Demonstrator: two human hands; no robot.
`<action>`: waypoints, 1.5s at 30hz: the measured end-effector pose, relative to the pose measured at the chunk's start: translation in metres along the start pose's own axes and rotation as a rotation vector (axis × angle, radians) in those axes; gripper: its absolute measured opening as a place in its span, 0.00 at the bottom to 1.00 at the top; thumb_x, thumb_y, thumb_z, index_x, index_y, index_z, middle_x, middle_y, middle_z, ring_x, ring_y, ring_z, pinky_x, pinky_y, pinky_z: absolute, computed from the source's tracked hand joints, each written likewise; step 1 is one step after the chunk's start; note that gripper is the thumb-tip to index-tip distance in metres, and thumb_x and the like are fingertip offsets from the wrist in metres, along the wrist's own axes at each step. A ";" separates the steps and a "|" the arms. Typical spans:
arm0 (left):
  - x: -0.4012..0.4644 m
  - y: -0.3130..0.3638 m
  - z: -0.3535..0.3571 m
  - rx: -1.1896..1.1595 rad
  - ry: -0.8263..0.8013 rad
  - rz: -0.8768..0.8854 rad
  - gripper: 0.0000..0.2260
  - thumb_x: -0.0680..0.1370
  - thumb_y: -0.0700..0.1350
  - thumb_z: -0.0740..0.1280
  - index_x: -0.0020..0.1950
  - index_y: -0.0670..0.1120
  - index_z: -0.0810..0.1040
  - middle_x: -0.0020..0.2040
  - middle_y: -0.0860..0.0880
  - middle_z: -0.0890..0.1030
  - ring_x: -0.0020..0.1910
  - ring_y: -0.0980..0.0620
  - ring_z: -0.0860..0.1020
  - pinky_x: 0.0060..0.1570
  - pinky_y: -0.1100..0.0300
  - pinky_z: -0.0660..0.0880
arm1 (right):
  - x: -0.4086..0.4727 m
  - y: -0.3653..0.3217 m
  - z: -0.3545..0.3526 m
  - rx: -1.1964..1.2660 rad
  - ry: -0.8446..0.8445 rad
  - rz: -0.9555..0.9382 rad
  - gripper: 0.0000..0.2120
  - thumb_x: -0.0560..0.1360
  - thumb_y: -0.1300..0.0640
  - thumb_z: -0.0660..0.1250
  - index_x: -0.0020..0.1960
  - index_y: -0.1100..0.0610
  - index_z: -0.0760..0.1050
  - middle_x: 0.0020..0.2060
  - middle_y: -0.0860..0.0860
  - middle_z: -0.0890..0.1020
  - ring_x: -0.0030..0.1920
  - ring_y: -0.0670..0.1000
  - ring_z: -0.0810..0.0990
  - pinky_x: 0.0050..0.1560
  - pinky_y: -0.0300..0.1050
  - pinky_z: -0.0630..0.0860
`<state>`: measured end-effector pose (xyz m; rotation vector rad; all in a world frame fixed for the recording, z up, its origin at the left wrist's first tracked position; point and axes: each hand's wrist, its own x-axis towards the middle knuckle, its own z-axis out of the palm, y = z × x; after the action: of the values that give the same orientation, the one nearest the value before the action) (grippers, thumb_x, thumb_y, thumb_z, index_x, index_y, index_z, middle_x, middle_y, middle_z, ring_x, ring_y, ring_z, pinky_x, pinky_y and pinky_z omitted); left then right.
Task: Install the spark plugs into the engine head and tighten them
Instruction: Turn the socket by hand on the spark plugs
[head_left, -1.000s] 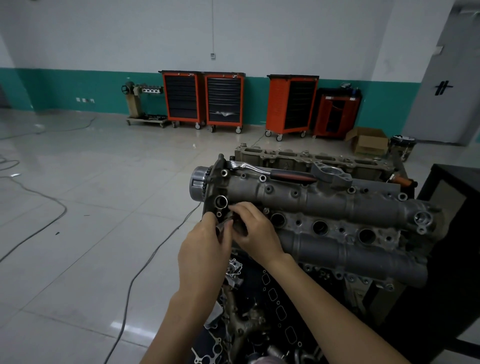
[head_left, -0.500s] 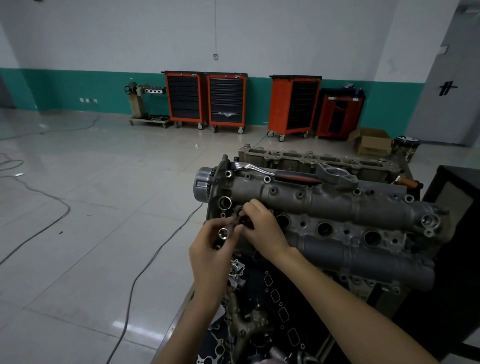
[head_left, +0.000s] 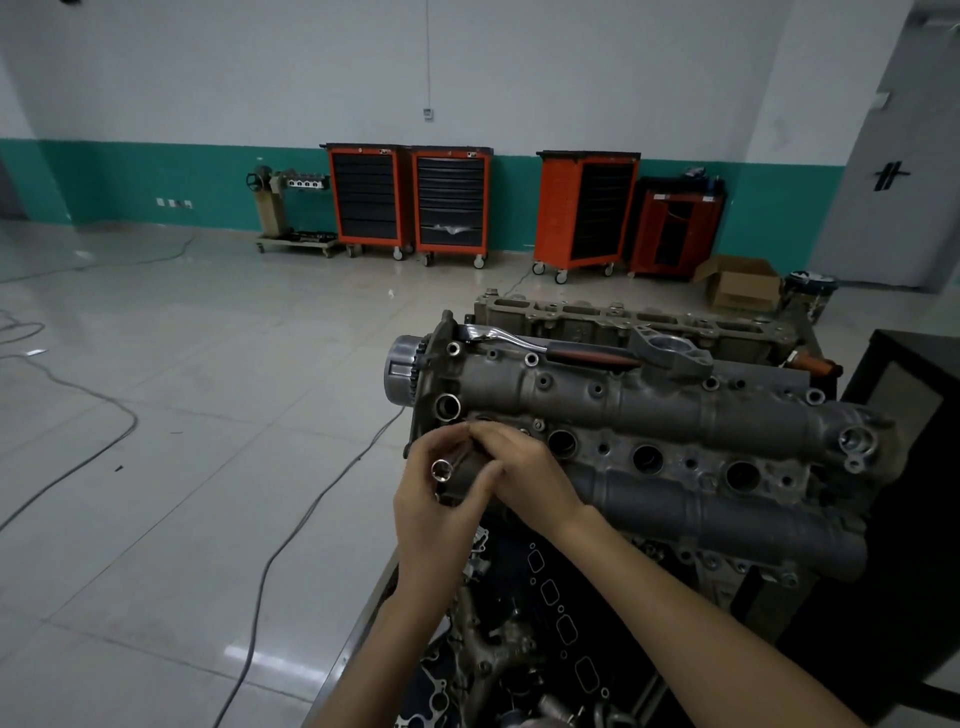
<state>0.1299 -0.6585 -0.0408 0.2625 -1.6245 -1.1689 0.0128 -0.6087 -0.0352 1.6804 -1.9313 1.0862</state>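
Observation:
The grey engine head (head_left: 675, 410) lies across the stand in front of me, with three open spark plug wells (head_left: 648, 458) showing along its middle. My left hand (head_left: 436, 512) grips a chrome socket (head_left: 444, 469) at the head's left end, its open mouth facing me. My right hand (head_left: 524, 473) pinches the socket's far end just over the leftmost well, which my fingers hide. No spark plug is visible. A ratchet (head_left: 550, 347) with a red-and-black handle rests on top of the head.
A second cylinder head (head_left: 623, 317) lies behind the first. Engine parts and gaskets (head_left: 524, 634) fill the tray below my arms. A dark cabinet (head_left: 914, 415) stands at the right. Cables (head_left: 311, 525) run across the tiled floor; orange tool carts (head_left: 410, 200) line the far wall.
Both hands have drawn the socket back from the head's left end, and its open mouth has turned to face me. The view has shifted slightly.

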 end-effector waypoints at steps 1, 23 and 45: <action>0.001 0.001 0.002 0.001 0.034 0.000 0.12 0.70 0.44 0.73 0.52 0.52 0.78 0.48 0.56 0.81 0.48 0.58 0.80 0.46 0.68 0.74 | 0.000 0.000 0.000 0.020 0.016 0.016 0.15 0.68 0.68 0.66 0.54 0.66 0.77 0.50 0.60 0.81 0.52 0.56 0.80 0.56 0.45 0.71; 0.010 -0.005 0.005 -0.011 0.059 -0.089 0.08 0.71 0.41 0.73 0.45 0.53 0.80 0.42 0.54 0.82 0.42 0.54 0.80 0.41 0.62 0.75 | -0.001 0.001 0.005 0.105 0.095 0.102 0.11 0.71 0.65 0.68 0.53 0.64 0.78 0.49 0.57 0.82 0.51 0.54 0.79 0.54 0.37 0.69; 0.017 -0.015 -0.016 0.068 -0.123 -0.001 0.10 0.71 0.38 0.73 0.47 0.51 0.79 0.43 0.53 0.82 0.43 0.55 0.80 0.42 0.61 0.77 | 0.001 -0.004 0.010 0.070 0.168 0.247 0.07 0.67 0.63 0.70 0.44 0.63 0.75 0.42 0.55 0.77 0.44 0.52 0.76 0.44 0.43 0.72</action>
<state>0.1312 -0.6862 -0.0426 0.2390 -1.7746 -1.1511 0.0183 -0.6169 -0.0392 1.3594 -2.0495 1.3527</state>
